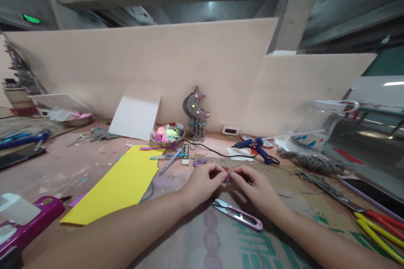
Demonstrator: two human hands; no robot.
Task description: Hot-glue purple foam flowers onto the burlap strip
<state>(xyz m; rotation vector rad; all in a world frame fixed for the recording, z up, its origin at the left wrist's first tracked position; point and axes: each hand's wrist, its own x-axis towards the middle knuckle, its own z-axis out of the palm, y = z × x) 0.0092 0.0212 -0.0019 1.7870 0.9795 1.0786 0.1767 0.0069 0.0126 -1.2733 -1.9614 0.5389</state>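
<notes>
- Two hands meet mid-table: left hand (202, 183) and right hand (256, 187) both pinch a purple bit (227, 178) at the fingertips, low over the sack (221, 239).
- The purple bit is tiny and mostly hidden. Likely light and soft, easy to drop or crush; best pinched gently at its edges.
- Pink-handled snips (238, 215), metal blades, flat on the sack just under the hands.
- Smooth yellow sheet (123, 183), flat, left of the hands.
- Blue glue gun (257, 148), hard plastic, corded, behind the hands.
</notes>
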